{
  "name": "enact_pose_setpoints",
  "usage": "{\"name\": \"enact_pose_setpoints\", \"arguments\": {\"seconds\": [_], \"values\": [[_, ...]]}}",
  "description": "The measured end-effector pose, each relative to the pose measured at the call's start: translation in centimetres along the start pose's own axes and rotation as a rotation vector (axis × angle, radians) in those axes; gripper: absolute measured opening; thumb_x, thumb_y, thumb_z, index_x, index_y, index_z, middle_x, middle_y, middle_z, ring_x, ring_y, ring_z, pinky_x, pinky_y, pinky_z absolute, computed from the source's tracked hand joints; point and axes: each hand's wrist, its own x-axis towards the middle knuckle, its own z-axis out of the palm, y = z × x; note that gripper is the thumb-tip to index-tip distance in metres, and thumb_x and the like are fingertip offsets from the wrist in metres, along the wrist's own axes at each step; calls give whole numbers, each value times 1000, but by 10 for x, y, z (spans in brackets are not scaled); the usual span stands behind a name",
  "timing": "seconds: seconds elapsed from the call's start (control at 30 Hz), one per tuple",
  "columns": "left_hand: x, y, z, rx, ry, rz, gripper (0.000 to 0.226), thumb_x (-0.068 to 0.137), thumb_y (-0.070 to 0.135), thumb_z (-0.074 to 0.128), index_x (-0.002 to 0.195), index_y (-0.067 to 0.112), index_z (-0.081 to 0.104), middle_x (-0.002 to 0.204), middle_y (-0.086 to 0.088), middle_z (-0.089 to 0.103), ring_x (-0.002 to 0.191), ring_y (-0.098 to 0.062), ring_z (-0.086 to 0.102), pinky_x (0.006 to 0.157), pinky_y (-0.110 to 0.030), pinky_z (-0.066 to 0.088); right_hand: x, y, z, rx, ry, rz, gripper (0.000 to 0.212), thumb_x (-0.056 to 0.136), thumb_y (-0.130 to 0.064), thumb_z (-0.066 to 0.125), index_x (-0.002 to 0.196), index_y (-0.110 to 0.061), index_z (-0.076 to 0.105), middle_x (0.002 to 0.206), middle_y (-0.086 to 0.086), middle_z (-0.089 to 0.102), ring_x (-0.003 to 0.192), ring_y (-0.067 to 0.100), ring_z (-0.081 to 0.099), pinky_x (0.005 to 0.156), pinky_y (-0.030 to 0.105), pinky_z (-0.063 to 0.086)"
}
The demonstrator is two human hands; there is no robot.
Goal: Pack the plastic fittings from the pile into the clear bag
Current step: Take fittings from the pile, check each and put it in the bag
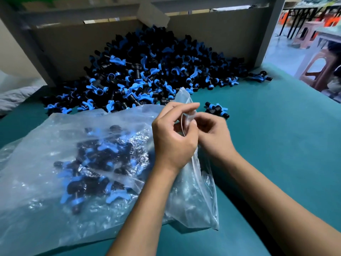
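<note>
Your left hand (172,139) covers part of the clear bag (55,163)'s mouth, the bag runs off the frame's left edge beyond it, and the fittings (96,159) left of that hand blur behind crinkled plastic, their number unreadable.

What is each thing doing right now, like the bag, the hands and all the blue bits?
clear bag: lying on the table, partly filled, mouth held by both hands
left hand: pinching the bag's mouth
right hand: pinching the bag's mouth
pile of fittings: heaped, loose
stray fitting: lying alone by the hands
</note>
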Motion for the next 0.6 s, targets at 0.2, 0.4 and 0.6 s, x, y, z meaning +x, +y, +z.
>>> {"name": "enact_pose_setpoints", "arguments": {"seconds": [0.2, 0.4, 0.6], "values": [[-8, -30, 7, 42, -37, -185, 36, 77, -3, 62, 105, 13, 79, 97, 1, 73, 79, -17, 68, 73, -29, 57, 21, 33, -50, -1085, 280, 3, 31, 85, -16, 67, 115, -22, 67, 121, 7, 61, 117, 30, 48, 97, 40, 46], [-12, -57, 5, 17, -69, -388, 33, 83, 1, 64, 100, 25, 80, 93, 11, 78, 82, -9, 70, 71, -16, 53, 37, 52, -68, -1207, 21, 188, 51, 97, -26, 59, 147, -27, 45, 145, 17, 42, 130, 40, 39, 104, 46, 37], [-10, -61, 2, -77, -14, -515, 28, 91, 4, 68, 96, 28, 79, 90, 13, 78, 76, 0, 69, 65, -15, 52, 29, 47, -71, -905, 141, 28, 11, 81, -4, 74, 86, -13, 73, 90, 5, 55, 81, 23, 54, 69, 23, 34]]}}
